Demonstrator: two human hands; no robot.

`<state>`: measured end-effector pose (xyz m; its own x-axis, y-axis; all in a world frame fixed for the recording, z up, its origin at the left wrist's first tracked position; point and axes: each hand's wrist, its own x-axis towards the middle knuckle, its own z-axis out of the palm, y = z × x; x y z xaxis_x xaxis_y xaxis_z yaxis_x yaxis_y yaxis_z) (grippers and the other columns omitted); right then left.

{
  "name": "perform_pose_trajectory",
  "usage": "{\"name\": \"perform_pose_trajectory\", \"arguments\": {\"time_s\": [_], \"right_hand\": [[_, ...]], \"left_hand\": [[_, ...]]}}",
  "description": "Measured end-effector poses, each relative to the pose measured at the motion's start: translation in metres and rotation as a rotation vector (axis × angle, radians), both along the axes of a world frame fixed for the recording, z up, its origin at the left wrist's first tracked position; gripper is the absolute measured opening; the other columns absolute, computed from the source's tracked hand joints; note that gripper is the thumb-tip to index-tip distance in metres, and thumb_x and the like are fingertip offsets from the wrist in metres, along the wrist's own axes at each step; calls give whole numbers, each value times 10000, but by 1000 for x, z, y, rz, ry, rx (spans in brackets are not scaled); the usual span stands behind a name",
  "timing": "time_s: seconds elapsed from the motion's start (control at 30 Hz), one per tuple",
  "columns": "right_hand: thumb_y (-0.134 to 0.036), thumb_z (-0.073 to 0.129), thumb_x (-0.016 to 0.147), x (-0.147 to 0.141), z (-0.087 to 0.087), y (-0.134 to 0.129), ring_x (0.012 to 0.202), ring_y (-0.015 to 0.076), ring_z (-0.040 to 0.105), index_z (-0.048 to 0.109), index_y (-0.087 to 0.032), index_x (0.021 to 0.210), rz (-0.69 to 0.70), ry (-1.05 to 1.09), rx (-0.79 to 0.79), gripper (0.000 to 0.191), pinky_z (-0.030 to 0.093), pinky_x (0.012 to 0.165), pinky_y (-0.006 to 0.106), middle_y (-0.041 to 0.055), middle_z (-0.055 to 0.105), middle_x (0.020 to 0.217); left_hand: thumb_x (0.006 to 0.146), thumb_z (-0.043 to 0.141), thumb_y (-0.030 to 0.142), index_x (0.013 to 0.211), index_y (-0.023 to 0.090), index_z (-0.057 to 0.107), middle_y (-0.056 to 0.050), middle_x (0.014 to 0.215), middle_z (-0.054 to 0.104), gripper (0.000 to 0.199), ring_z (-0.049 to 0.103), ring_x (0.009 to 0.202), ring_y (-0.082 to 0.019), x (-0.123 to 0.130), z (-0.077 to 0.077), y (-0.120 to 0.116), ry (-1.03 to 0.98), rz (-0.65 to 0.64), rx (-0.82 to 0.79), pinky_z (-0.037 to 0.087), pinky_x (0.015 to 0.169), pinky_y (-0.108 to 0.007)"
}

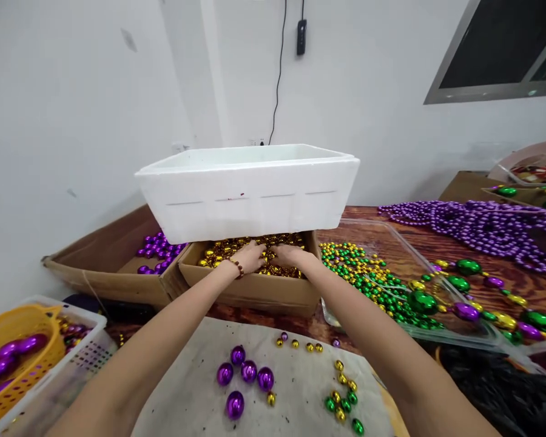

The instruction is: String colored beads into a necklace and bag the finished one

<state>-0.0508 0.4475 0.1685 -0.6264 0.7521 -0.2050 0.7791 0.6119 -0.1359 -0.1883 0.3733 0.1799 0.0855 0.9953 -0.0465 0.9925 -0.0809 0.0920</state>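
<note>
Both my hands reach into a cardboard box point(255, 288) filled with shiny gold beads point(225, 247). My left hand point(251, 257), with a brown bead bracelet point(238, 267) at its wrist, lies on the beads, its fingers stretched towards the right. Close beside it, my right hand point(289, 255) dips its outstretched fingers into the same beads; the tips are partly hidden. On the grey cloth point(200, 388) in front of me lie large purple balls point(248, 371), small gold beads point(309, 347) and green beads point(346, 405).
A white foam box point(250, 206) overhangs the back of the bead box. Purple beads lie in a cardboard box point(113, 279) at left, near a yellow basket point(31, 328). At right are a clear tray point(404, 243) of green and gold beads and purple bead strands point(464, 224).
</note>
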Motion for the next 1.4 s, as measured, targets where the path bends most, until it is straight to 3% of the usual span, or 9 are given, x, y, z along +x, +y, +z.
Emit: {"name": "perform_pose_trajectory", "arguments": {"time_s": [0.27,0.5,0.63,0.73,0.87,1.0,1.07,1.2,1.4], "right_hand": [[-331,616,974,-5,-19,21,1085,240,627,584,-175,1281,-55,61,-129,346,547,911,451,103,598,1285],[-287,662,939,2,-18,30,976,208,655,638,-150,1162,-126,312,-157,263,559,842,387,84,660,1147],[-219,648,899,19,1,17,879,177,653,641,-132,1158,-64,568,-181,274,519,757,275,48,706,1002],[-265,592,918,25,15,-17,854,160,636,592,-153,1257,61,767,-220,357,497,750,268,31,702,1001],[-273,638,888,6,6,-91,1026,193,613,625,-215,1224,349,915,-176,341,473,881,309,57,672,1196],[-252,585,933,-42,-51,-154,1089,183,612,579,-219,1272,439,514,-238,341,456,923,280,53,666,1215],[-232,582,928,-65,-84,-170,1051,201,639,601,-195,1228,436,403,-242,303,477,876,286,71,682,1163],[-219,518,934,-88,-117,-186,1021,274,665,596,-173,1239,456,284,-180,319,509,812,367,136,654,1190],[-243,545,912,-91,-115,-203,1028,291,673,667,-202,1137,551,162,-90,259,541,783,394,121,675,1165]], "left_hand": [[853,600,202,1298,198,562,-182,1281,573,447,656,1075,-308,1,-20,29,60,33,-219,541,839,-365],[849,633,254,1149,188,603,-148,1200,658,309,646,1092,-309,4,-10,27,16,62,-65,530,863,-390],[973,461,329,1269,165,503,-147,1236,638,341,610,1152,-268,-7,18,-11,-79,113,181,493,950,-398],[956,517,350,1247,172,518,-102,1187,662,341,627,1094,-213,-26,19,-71,-319,47,478,485,966,-343],[921,559,399,1134,180,595,-64,1062,690,308,654,918,-196,-45,-34,-168,-463,168,452,520,855,-324],[913,526,349,1045,172,625,-90,1032,696,242,663,942,-238,-44,-115,-238,-471,414,172,514,859,-367],[926,499,344,1084,174,607,-98,1053,684,256,667,959,-250,-39,-140,-255,-445,503,132,511,854,-372],[948,479,303,1098,181,588,-97,1083,665,222,676,963,-251,-24,-147,-267,-343,602,8,500,803,-343],[979,456,329,1225,152,549,-133,1201,618,317,680,983,-286,-15,-144,-266,-186,661,-101,508,769,-372]]}}
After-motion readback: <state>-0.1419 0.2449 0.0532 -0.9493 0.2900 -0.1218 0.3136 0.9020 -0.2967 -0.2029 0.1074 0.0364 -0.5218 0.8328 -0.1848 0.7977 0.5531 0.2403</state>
